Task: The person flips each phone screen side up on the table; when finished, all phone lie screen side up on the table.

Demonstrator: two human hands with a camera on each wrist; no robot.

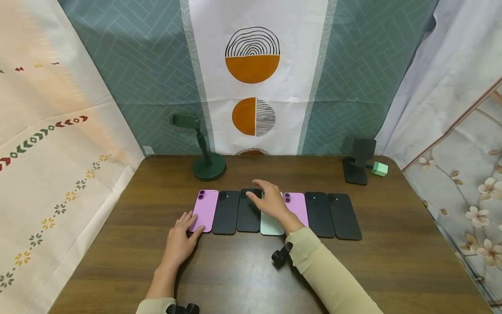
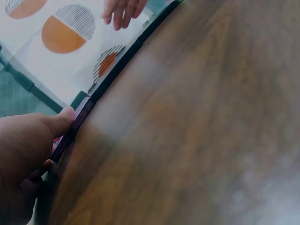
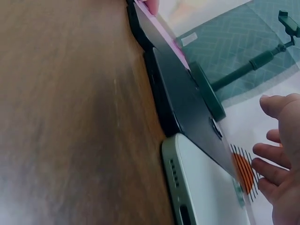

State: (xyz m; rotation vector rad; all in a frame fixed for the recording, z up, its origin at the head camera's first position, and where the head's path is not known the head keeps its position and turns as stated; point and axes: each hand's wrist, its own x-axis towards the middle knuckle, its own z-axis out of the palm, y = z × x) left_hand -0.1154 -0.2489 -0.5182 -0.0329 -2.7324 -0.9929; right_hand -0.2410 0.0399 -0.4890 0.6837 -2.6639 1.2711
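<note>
Several smartphones lie face down, side by side in a row on the table. My left hand (image 1: 180, 244) holds the lower end of the leftmost pink phone (image 1: 205, 205), thumb at one side and fingers at the other; the left wrist view shows the thumb on its edge. To its right are a black phone (image 1: 226, 213), another black phone (image 1: 249, 218) and a mint-green phone (image 1: 271, 224). Above the mint phone hovers my right hand (image 1: 273, 203), fingers extended, thumb apart, holding nothing. It partly covers the mint phone and the second black phone's top.
Further right lie a second pink phone (image 1: 296, 207) and two black phones, one (image 1: 320, 216) beside the other (image 1: 346, 218). At the back of the wooden table (image 1: 235, 270) stand a green phone stand (image 1: 209, 166) and a black stand (image 1: 356, 174) with a mint cube (image 1: 379, 168) beside it.
</note>
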